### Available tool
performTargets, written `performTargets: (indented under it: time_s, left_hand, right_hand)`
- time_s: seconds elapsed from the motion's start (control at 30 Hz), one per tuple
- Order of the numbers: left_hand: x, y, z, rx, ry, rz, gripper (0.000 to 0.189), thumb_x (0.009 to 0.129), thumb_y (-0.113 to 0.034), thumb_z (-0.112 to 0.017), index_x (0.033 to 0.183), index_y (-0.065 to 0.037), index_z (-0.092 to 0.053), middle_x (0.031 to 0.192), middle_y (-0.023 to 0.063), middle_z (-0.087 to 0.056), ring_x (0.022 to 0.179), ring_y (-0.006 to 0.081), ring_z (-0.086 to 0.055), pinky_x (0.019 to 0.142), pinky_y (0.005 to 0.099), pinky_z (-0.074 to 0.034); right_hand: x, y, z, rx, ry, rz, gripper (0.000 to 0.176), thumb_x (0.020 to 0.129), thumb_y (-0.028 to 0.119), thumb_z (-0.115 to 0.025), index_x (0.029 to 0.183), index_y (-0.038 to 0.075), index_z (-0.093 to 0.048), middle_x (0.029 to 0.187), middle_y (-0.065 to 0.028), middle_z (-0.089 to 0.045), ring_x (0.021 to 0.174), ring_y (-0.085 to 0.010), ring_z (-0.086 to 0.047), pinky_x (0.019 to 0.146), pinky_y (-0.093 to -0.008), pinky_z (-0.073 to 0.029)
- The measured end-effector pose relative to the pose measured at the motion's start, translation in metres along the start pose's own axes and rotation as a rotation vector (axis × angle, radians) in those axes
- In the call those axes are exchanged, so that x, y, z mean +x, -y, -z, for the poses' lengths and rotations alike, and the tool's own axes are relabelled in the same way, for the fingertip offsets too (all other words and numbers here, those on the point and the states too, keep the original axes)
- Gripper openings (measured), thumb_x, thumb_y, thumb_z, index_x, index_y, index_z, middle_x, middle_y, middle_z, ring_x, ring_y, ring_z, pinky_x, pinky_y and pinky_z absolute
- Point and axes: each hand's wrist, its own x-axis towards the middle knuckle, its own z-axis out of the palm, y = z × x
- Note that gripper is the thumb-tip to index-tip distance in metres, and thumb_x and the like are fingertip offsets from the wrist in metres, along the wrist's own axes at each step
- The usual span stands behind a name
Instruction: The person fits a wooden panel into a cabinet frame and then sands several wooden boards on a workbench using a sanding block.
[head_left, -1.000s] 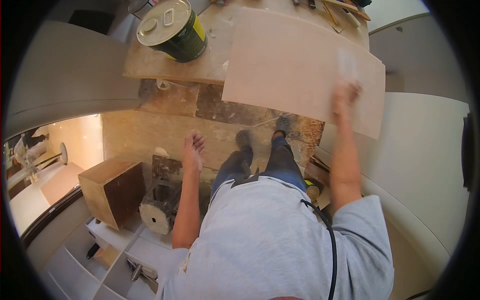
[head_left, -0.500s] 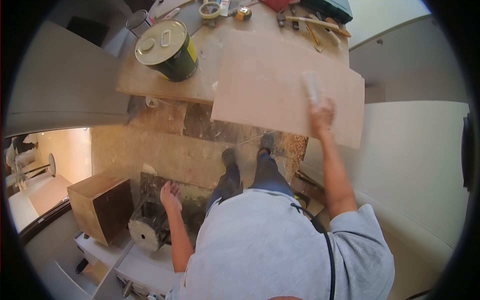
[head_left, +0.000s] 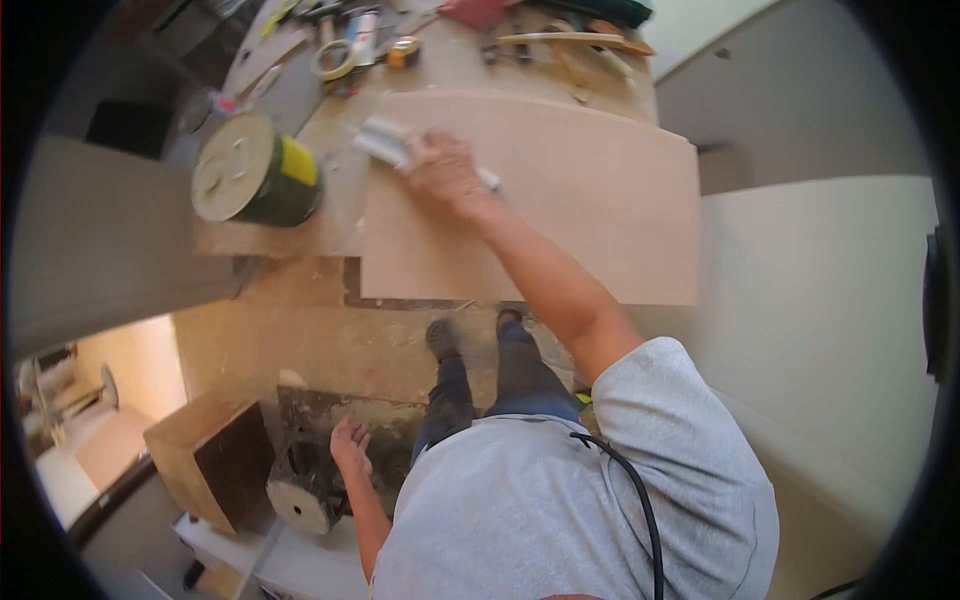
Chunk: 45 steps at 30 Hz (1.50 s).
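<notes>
A pale pinkish-tan board [head_left: 590, 190] lies on the workbench [head_left: 325, 225], its front edge sticking out past the bench edge. My right hand [head_left: 440, 172] is closed around a long grey-white bar-shaped tool [head_left: 385, 143] at the left end of the board. The tool rests on or just over the board surface; blur hides its exact kind. Low on the left, my left hand [head_left: 351, 445] hangs with loosely bent fingers and nothing in it, near a dusty machine with a pale round end [head_left: 300, 506].
A dark green and yellow can [head_left: 290, 180] stands left of the board. Behind are a tape roll [head_left: 335, 60], a tape measure [head_left: 404, 52] and several wooden-handled tools [head_left: 570, 40]. A wooden box [head_left: 210, 455] sits lower left. A white panel [head_left: 810, 300] stands at right.
My right hand has swept the tool leftward across the board, from its right part to its left end. The view has shifted. My left hand still hangs low.
</notes>
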Motion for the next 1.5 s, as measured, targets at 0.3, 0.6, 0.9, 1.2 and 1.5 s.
performTargets:
  time_s: [0.3, 0.6, 0.9, 1.2, 1.5]
  left_hand:
    - [0.019, 0.032, 0.031, -0.031, -0.026, 0.086, 0.041, 0.101, -0.035, -0.058, 0.130, -0.007, -0.054, 0.113, 0.0103, -0.061, 0.100, 0.0271, -0.061, 0.090, 0.0419, -0.048]
    - [0.022, 0.010, 0.021, -0.089, 0.010, -0.014, 0.041, 0.102, -0.033, -0.057, 0.133, -0.007, -0.053, 0.110, 0.0107, -0.061, 0.101, 0.0286, -0.061, 0.091, 0.0436, -0.050]
    - [0.027, -0.036, -0.024, 0.048, 0.187, -0.043, 0.041, 0.101, -0.032, -0.059, 0.131, -0.003, -0.055, 0.107, 0.0119, -0.063, 0.094, 0.0258, -0.064, 0.089, 0.0427, -0.054]
    - [0.038, -0.043, -0.034, 0.151, 0.197, -0.032, 0.043, 0.101, -0.034, -0.058, 0.132, -0.005, -0.055, 0.107, 0.0110, -0.064, 0.096, 0.0248, -0.064, 0.087, 0.0409, -0.054]
    - [0.024, -0.044, -0.032, 0.099, 0.141, -0.021, 0.044, 0.100, -0.032, -0.058, 0.134, -0.004, -0.053, 0.117, 0.0151, -0.062, 0.106, 0.0271, -0.061, 0.092, 0.0417, -0.052]
  right_hand:
    - [-0.182, -0.285, 0.199, -0.579, -0.231, -1.216, 0.063, 0.090, 0.051, -0.061, 0.138, 0.012, -0.052, 0.129, -0.0203, -0.055, 0.116, -0.0407, -0.057, 0.094, -0.0489, -0.051]
    - [-0.056, -0.162, 0.048, -0.107, -0.144, -0.846, 0.060, 0.092, 0.040, -0.055, 0.134, -0.003, -0.052, 0.132, -0.0264, -0.056, 0.127, -0.0414, -0.051, 0.108, -0.0518, -0.041]
    - [-0.088, -0.098, 0.066, 0.147, -0.156, 0.013, 0.045, 0.089, 0.038, -0.059, 0.119, 0.005, -0.065, 0.110, -0.0209, -0.065, 0.104, -0.0367, -0.063, 0.090, -0.0501, -0.050]
    - [-0.199, -0.307, 0.201, -0.437, -0.362, -0.997, 0.060, 0.090, 0.047, -0.059, 0.137, 0.009, -0.054, 0.127, -0.0227, -0.055, 0.122, -0.0418, -0.050, 0.101, -0.0566, -0.041]
    - [-0.207, -0.269, 0.213, -0.489, -0.212, -1.297, 0.060, 0.093, 0.045, -0.058, 0.135, 0.002, -0.053, 0.128, -0.0221, -0.054, 0.114, -0.0429, -0.055, 0.094, -0.0549, -0.047]
